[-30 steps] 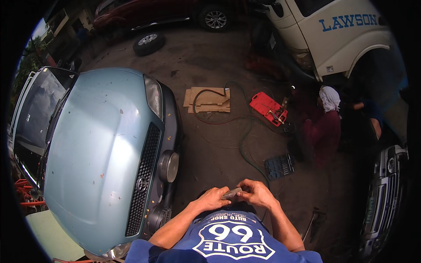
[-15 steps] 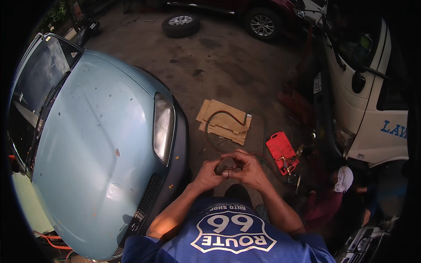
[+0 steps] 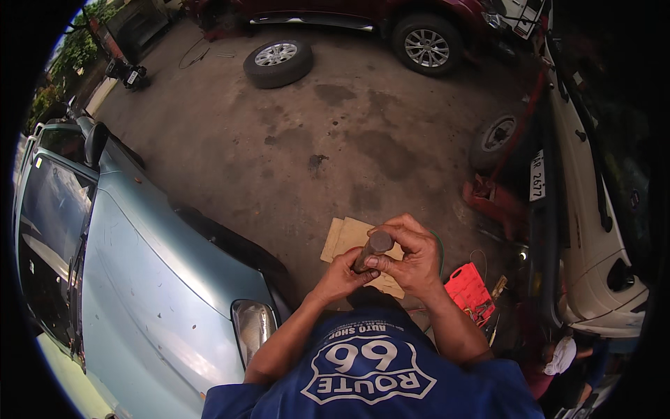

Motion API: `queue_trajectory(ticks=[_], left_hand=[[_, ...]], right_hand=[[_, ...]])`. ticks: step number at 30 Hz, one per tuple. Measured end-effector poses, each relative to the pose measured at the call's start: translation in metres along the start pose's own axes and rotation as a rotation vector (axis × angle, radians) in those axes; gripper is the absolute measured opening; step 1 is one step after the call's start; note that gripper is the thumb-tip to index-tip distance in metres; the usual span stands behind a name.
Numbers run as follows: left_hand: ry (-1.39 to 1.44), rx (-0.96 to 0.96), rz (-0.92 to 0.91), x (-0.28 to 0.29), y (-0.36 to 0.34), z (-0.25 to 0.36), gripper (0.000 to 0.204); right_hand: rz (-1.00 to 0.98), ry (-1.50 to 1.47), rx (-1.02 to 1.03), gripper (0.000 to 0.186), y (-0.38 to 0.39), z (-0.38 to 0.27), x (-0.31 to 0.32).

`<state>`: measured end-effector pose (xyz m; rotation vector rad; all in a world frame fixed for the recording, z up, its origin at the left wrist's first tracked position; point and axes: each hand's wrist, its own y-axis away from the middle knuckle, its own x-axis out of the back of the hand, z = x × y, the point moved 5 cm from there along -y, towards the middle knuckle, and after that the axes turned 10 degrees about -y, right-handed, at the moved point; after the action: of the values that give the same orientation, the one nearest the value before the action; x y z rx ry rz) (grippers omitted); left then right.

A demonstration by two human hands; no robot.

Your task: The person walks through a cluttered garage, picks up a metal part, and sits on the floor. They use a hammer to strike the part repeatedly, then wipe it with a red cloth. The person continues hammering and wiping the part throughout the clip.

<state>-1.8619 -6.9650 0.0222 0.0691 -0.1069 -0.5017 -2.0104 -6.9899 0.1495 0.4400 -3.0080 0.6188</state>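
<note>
Both my hands hold a short brown cylinder [image 3: 380, 242] with a flat round end, in front of my chest. It looks like a worn metal pin, but its exact kind does not show. My left hand [image 3: 338, 278] is closed round its lower part. The fingers and thumb of my right hand [image 3: 417, 257] grip it near the top from the right side. The cylinder stands tilted, its round end facing up, and part of its length is hidden by my fingers.
Flat cardboard [image 3: 347, 236] lies on the ground beyond my hands. An opened red tool case [image 3: 469, 288] is to the right, near a crouching person with a white head cloth [image 3: 560, 356]. A light blue car [image 3: 160, 272] stands left, a white truck [image 3: 593, 237] right. A loose wheel [image 3: 278, 64] lies farther off.
The view has tilted up toward the far ground. My hands have lifted the cylinder and turned it, so more of its side and its round end show.
</note>
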Motion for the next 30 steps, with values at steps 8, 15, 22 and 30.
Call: queue_trajectory(ticks=[8, 15, 22, 30], left_hand=[[0.916, 0.148, -0.419, 0.081, -0.207, 0.019, 0.112], [0.641, 0.096, -0.343, 0.199, -0.446, -0.016, 0.054], [-0.369, 0.153, -0.411, 0.304, -0.667, 0.007, 0.033], [-0.752, -0.036, -0.677, 0.270, -0.904, 0.002, 0.037]], right_hand=[[0.340, -0.482, -0.559, 0.025, -0.242, 0.174, 0.099], [0.371, -0.451, -0.524, 0.026, -0.392, 0.296, 0.153], [0.336, 0.180, -0.422, 0.038, -0.526, 0.323, 0.237], [0.447, 0.195, -0.780, 0.040, -0.590, 0.410, 0.393]])
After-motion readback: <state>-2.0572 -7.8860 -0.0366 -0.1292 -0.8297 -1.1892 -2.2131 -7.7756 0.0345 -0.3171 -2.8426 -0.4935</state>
